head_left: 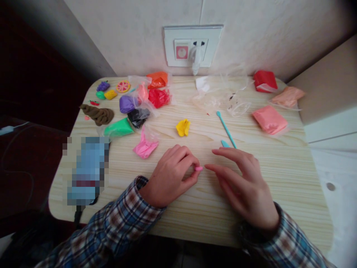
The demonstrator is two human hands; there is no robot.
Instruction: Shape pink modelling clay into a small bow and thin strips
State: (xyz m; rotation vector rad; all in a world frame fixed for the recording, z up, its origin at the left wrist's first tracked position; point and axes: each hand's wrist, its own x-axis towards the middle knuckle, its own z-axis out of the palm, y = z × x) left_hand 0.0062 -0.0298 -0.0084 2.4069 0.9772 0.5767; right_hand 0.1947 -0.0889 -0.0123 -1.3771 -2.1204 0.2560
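Observation:
Between the thumb and fingertips of my left hand (174, 175) is a small piece of pink modelling clay (198, 169), held just above the table. My right hand (245, 182) is open to the right of it, fingers apart, one fingertip very near the clay but seemingly not touching. Beyond the hands lies a yellow clay piece (183, 127) with a folded, petal-like shape. A turquoise modelling tool (226, 128) lies past my right fingers, and a second turquoise tool (225, 143) is partly hidden by them. An opened bag of pink clay (145, 145) rests beyond my left hand.
Bagged clay fills the back left, including green (119, 127), purple (127, 104) and red (159, 98). A coiled brown clay piece (102, 114) and a pixelated phone-like device (87, 167) lie left. Clear wrappers (209, 102) and a salmon clay packet (270, 120) lie toward the back right.

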